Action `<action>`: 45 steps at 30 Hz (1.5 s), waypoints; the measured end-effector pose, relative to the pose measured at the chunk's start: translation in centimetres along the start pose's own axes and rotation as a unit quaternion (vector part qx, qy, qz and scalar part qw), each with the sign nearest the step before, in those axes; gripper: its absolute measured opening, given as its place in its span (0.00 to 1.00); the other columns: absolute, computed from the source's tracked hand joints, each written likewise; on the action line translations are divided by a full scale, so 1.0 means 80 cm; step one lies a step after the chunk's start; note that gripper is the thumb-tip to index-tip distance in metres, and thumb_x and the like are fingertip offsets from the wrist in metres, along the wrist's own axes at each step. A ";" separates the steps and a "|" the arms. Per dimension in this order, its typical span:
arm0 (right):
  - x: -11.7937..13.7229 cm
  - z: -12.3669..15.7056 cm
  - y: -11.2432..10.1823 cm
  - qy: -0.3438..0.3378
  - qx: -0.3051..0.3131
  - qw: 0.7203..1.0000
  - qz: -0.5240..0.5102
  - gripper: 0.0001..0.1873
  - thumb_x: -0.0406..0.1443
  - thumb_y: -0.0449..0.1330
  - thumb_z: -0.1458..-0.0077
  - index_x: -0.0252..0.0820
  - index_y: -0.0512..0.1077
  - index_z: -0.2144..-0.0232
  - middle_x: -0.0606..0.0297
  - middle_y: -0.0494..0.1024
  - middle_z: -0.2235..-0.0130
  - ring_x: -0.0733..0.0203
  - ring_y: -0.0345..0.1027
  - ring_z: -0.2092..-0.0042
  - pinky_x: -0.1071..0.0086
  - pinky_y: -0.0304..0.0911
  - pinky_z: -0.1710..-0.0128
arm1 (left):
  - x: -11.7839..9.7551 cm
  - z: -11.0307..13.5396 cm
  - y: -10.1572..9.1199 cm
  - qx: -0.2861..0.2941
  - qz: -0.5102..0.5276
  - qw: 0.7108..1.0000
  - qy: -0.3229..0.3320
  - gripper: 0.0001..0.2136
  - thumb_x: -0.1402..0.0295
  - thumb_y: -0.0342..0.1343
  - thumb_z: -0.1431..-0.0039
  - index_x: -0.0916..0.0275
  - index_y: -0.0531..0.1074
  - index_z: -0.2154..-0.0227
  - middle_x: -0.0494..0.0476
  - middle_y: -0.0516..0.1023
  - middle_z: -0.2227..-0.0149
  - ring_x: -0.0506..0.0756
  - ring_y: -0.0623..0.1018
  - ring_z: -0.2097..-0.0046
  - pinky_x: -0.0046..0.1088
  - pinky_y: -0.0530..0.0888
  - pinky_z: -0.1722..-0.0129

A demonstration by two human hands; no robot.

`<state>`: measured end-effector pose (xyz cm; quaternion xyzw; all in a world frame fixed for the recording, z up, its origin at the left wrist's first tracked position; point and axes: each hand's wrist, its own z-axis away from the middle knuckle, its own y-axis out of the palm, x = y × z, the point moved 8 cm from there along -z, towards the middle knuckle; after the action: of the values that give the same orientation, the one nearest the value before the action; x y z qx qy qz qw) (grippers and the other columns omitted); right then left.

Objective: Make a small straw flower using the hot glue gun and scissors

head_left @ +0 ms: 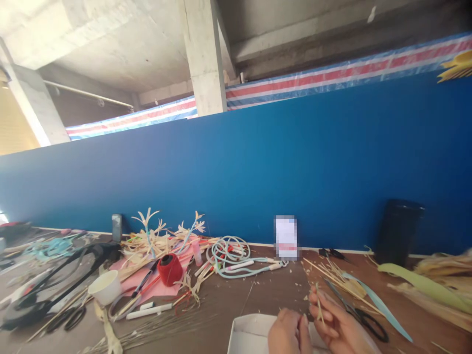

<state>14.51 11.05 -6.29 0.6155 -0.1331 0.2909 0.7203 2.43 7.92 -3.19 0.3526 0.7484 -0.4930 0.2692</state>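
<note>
My right hand (341, 322) pinches a thin pale green strip of plant fibre (319, 309) between thumb and fingers. Close beside it on the left, my left hand (285, 334) is curled with its fingers pressed together; whatever lies in them is hidden. Both hands are over a shallow white box (249, 327), which they partly cover. Just right of my right hand lies a pair of black scissors (368, 322), next to a light blue strip (383, 300) and several thin straw-coloured stalks (332, 270).
Left on the table: a red thread spool (169, 270), white cup (105, 287), coiled pale blue rope (230, 268), husk flowers (147, 228) and a black strap (55, 280). A blurred upright card (286, 238) and black cylinder (400, 231) stand by the blue partition (295, 162). Dried husks (446, 275) lie right.
</note>
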 end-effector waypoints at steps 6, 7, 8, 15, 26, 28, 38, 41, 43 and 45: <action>-0.006 -0.005 0.002 0.015 0.028 0.999 -0.016 0.12 0.31 0.65 0.52 0.38 0.71 0.63 0.67 0.70 0.70 0.78 0.55 0.79 0.84 0.53 0.86 | -0.002 -0.002 0.004 0.022 -0.009 1.000 -0.004 0.16 0.64 0.41 0.40 0.63 0.71 0.76 0.59 0.72 0.74 0.53 0.71 0.71 0.29 0.61 0.71; -0.006 -0.006 0.003 0.013 0.034 0.999 -0.014 0.12 0.30 0.65 0.52 0.38 0.71 0.63 0.67 0.70 0.70 0.78 0.55 0.79 0.85 0.52 0.86 | -0.003 -0.003 0.002 0.022 -0.006 1.000 -0.006 0.16 0.65 0.41 0.39 0.63 0.71 0.75 0.59 0.72 0.73 0.53 0.71 0.70 0.29 0.61 0.71; -0.006 -0.006 0.004 0.010 0.037 0.999 -0.011 0.11 0.30 0.65 0.53 0.38 0.71 0.64 0.67 0.71 0.70 0.78 0.55 0.79 0.85 0.52 0.87 | -0.003 -0.004 -0.001 0.024 0.000 1.000 -0.007 0.15 0.65 0.41 0.39 0.63 0.71 0.74 0.59 0.72 0.73 0.53 0.71 0.70 0.29 0.61 0.70; 0.000 -0.005 0.018 -0.019 0.066 0.997 0.028 0.09 0.30 0.64 0.51 0.37 0.72 0.65 0.67 0.71 0.70 0.79 0.56 0.79 0.86 0.51 0.87 | 0.008 -0.011 -0.033 -0.019 0.020 0.999 -0.035 0.16 0.61 0.41 0.38 0.64 0.70 0.73 0.57 0.73 0.71 0.53 0.70 0.69 0.27 0.60 0.69; -0.001 -0.010 0.016 -0.030 0.064 0.996 0.056 0.14 0.33 0.68 0.57 0.35 0.73 0.66 0.67 0.70 0.70 0.81 0.52 0.81 0.86 0.48 0.88 | -0.005 -0.006 -0.024 0.001 -0.015 1.000 0.006 0.13 0.64 0.44 0.40 0.62 0.71 0.74 0.54 0.73 0.71 0.51 0.68 0.69 0.26 0.58 0.70; -0.001 -0.010 0.017 -0.031 0.065 0.996 0.054 0.14 0.33 0.68 0.57 0.36 0.73 0.66 0.67 0.70 0.70 0.81 0.52 0.81 0.86 0.48 0.89 | -0.006 -0.006 -0.025 0.000 -0.021 1.000 0.008 0.14 0.64 0.44 0.40 0.62 0.70 0.75 0.54 0.73 0.72 0.51 0.68 0.70 0.26 0.58 0.70; -0.001 -0.013 0.020 -0.025 0.065 0.996 0.059 0.12 0.33 0.68 0.56 0.37 0.73 0.66 0.67 0.70 0.70 0.80 0.51 0.80 0.85 0.49 0.88 | 0.000 -0.012 -0.026 0.008 -0.033 0.999 0.006 0.14 0.64 0.44 0.41 0.63 0.70 0.76 0.55 0.73 0.72 0.51 0.69 0.70 0.26 0.57 0.71; -0.001 -0.013 0.020 -0.025 0.063 0.995 0.076 0.13 0.33 0.68 0.56 0.36 0.74 0.66 0.67 0.69 0.71 0.80 0.51 0.80 0.85 0.50 0.88 | -0.004 -0.010 -0.025 0.016 -0.037 0.999 0.010 0.13 0.64 0.45 0.41 0.62 0.70 0.75 0.54 0.73 0.72 0.51 0.69 0.70 0.26 0.57 0.71; -0.001 -0.013 0.019 -0.022 0.065 0.994 0.087 0.12 0.33 0.68 0.56 0.37 0.74 0.66 0.67 0.69 0.71 0.80 0.51 0.80 0.85 0.50 0.88 | -0.006 -0.009 -0.023 0.024 -0.041 0.999 0.013 0.13 0.64 0.45 0.41 0.62 0.71 0.74 0.54 0.73 0.71 0.51 0.69 0.69 0.26 0.57 0.71; -0.002 -0.012 0.018 -0.021 0.069 0.993 0.096 0.12 0.34 0.68 0.56 0.37 0.74 0.66 0.67 0.69 0.71 0.79 0.51 0.80 0.86 0.50 0.87 | -0.008 -0.007 -0.021 0.032 -0.049 0.998 0.015 0.13 0.64 0.45 0.41 0.61 0.71 0.74 0.54 0.74 0.71 0.51 0.69 0.69 0.26 0.57 0.71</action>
<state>13.36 12.06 -5.39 0.6544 -0.1865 0.3542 0.6415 1.45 7.84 -1.58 0.3310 0.7529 -0.5237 0.2220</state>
